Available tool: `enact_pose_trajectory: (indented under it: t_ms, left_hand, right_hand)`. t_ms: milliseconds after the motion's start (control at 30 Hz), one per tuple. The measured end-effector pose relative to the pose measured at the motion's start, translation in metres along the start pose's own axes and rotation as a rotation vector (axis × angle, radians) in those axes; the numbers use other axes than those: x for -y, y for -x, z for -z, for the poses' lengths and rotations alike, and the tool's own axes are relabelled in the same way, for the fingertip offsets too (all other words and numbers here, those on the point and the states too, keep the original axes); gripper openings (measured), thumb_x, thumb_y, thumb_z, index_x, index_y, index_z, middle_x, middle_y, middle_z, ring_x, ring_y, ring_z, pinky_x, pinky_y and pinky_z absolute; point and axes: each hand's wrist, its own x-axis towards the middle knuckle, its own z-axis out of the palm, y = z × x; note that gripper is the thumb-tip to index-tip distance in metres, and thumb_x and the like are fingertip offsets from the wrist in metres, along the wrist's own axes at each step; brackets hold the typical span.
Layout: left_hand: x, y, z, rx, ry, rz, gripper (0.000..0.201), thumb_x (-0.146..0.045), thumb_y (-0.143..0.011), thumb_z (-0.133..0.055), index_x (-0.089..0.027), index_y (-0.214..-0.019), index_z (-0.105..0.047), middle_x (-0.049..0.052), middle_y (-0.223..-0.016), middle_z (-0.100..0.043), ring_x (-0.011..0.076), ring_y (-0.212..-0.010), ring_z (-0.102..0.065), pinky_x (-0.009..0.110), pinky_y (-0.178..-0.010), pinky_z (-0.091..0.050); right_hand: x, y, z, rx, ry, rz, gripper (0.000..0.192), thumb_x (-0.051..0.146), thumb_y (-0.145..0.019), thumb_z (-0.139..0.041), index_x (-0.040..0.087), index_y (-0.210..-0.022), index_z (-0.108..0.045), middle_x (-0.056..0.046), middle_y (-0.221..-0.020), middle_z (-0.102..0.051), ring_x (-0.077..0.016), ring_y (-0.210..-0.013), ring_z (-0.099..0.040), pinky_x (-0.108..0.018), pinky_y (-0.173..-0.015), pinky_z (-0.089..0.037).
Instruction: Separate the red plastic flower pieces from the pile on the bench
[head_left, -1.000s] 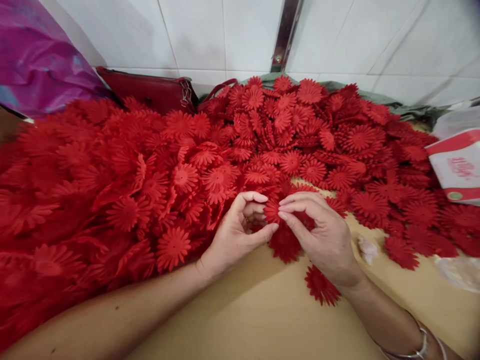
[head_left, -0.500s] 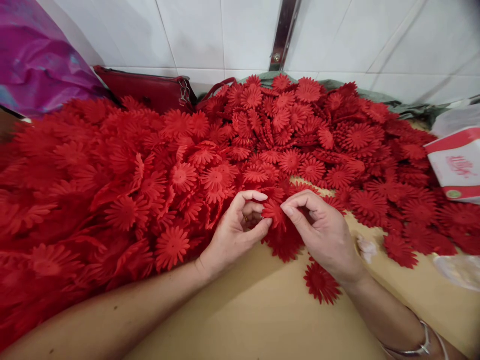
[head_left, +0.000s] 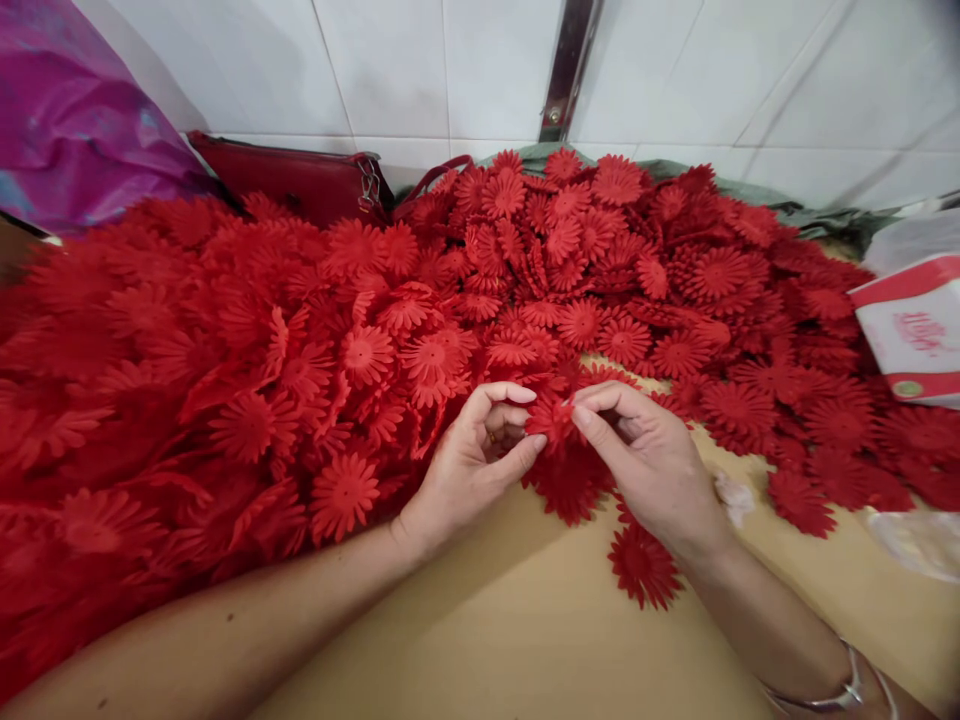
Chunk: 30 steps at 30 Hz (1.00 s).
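Observation:
My left hand and my right hand meet at the middle of the view, both pinching one small red fabric flower between thumbs and fingertips. Just below it lies a stack of red flowers on the tan table. A single red flower lies flat under my right wrist. A huge pile of red flowers spreads across the left and back.
A dark red handbag lies by the white tiled wall behind the pile. Purple plastic sits at the top left. A white and red box stands at the right edge, with a clear plastic bag below it.
My right fingers have curled from flat to a pinch on the flower, and the hand has shifted slightly left. My left hand has barely moved.

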Motion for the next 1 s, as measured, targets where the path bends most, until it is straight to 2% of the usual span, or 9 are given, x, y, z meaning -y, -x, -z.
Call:
enact_pose_trajectory:
  t_ms: [133,233,300,367,467,533,667,1000]
  left_hand:
    - [0.001,0.0,-0.001,-0.018,0.008,-0.03,0.027,-0.021,-0.09,-0.069,-0.023,-0.108,-0.049,-0.002,-0.091,-0.054,0.0095,-0.077,-0.051,0.02,-0.071,-0.043]
    - [0.001,0.001,0.0,-0.034,-0.015,-0.1,0.019,-0.019,-0.091,-0.068,-0.023,-0.1,-0.051,-0.001,-0.095,-0.053,0.0092,-0.079,-0.05,0.02,-0.072,-0.042]
    - [0.0,0.002,0.002,-0.042,-0.059,-0.131,0.011,-0.018,-0.093,-0.065,-0.021,-0.096,-0.056,-0.001,-0.092,-0.052,0.0097,-0.079,-0.049,0.02,-0.074,-0.042]
    - [-0.001,0.003,0.003,-0.033,-0.1,-0.115,0.003,-0.018,-0.095,-0.063,-0.02,-0.095,-0.061,-0.001,-0.09,-0.055,0.0108,-0.081,-0.05,0.021,-0.077,-0.043]
    - [-0.004,0.004,0.003,-0.026,-0.119,-0.051,0.006,-0.02,-0.096,-0.061,-0.019,-0.095,-0.066,0.001,-0.09,-0.06,0.0125,-0.084,-0.053,0.023,-0.08,-0.043]
    - [-0.006,0.004,0.003,-0.034,-0.112,-0.031,0.007,-0.022,-0.096,-0.062,-0.019,-0.098,-0.068,0.002,-0.092,-0.062,0.0134,-0.085,-0.053,0.024,-0.08,-0.044]
    - [-0.008,0.004,0.002,-0.044,-0.084,-0.016,0.009,-0.024,-0.094,-0.064,-0.019,-0.1,-0.069,0.002,-0.09,-0.062,0.0135,-0.082,-0.053,0.024,-0.08,-0.045]
    - [-0.006,0.003,0.001,-0.074,-0.082,0.006,0.008,-0.024,-0.094,-0.064,-0.018,-0.1,-0.067,0.001,-0.091,-0.062,0.0126,-0.082,-0.054,0.023,-0.081,-0.045]
  right_hand:
    - [-0.012,-0.005,0.003,-0.111,-0.167,-0.106,0.017,0.04,-0.091,-0.068,0.025,-0.086,-0.064,0.003,-0.077,-0.057,-0.0139,-0.072,-0.052,-0.027,-0.07,-0.045]
    - [-0.014,-0.01,0.004,-0.2,-0.285,-0.16,0.021,0.041,-0.085,-0.076,0.025,-0.083,-0.062,0.004,-0.075,-0.056,-0.0131,-0.069,-0.052,-0.026,-0.068,-0.046]
    - [-0.012,-0.013,0.003,-0.239,-0.38,-0.194,0.021,0.038,-0.081,-0.079,0.027,-0.089,-0.064,0.003,-0.081,-0.063,-0.0136,-0.073,-0.058,-0.027,-0.073,-0.05]
    - [-0.009,-0.014,0.002,-0.242,-0.476,-0.218,0.02,0.038,-0.084,-0.077,0.028,-0.097,-0.066,0.0,-0.095,-0.07,-0.0152,-0.085,-0.065,-0.029,-0.081,-0.053]
    - [-0.007,-0.014,0.0,-0.218,-0.564,-0.229,0.024,0.049,-0.095,-0.061,0.027,-0.1,-0.07,-0.004,-0.109,-0.073,-0.0178,-0.1,-0.068,-0.034,-0.092,-0.055]
    - [-0.007,-0.014,0.0,-0.214,-0.536,-0.229,0.026,0.051,-0.093,-0.062,0.027,-0.101,-0.07,-0.003,-0.107,-0.073,-0.0175,-0.098,-0.068,-0.034,-0.093,-0.055]
    - [-0.011,-0.012,0.001,-0.243,-0.373,-0.221,0.031,0.034,-0.077,-0.084,0.026,-0.103,-0.069,0.001,-0.096,-0.071,-0.0141,-0.088,-0.066,-0.03,-0.091,-0.052]
    - [-0.016,-0.01,0.005,-0.268,-0.228,-0.065,0.014,0.031,-0.085,-0.077,0.025,-0.091,-0.066,0.003,-0.087,-0.064,-0.0113,-0.077,-0.06,-0.026,-0.078,-0.049]
